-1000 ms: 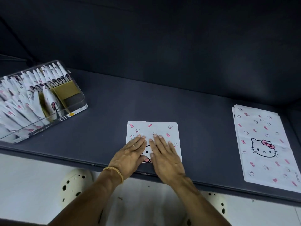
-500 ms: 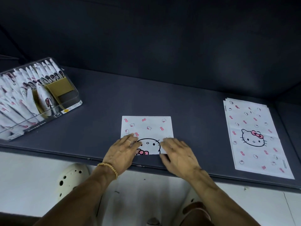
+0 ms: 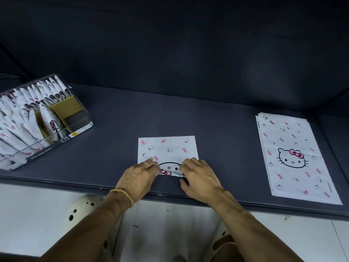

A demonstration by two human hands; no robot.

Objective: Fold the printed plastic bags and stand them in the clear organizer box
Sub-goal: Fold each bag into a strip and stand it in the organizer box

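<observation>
The bag point(image 3: 167, 150) was white, printed with pink bows and a black-outlined cat face, as was the stack point(image 3: 294, 157). The table point(image 3: 217, 129) was dark grey; the clear box point(image 3: 56, 125) had a tan divider point(image 3: 65, 108).

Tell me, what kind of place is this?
Probably a small packing or craft table, though I can't be sure. A clear box is full of folded bags, a stack of flat bags waits nearby, and the hands are folding another bag.
</observation>
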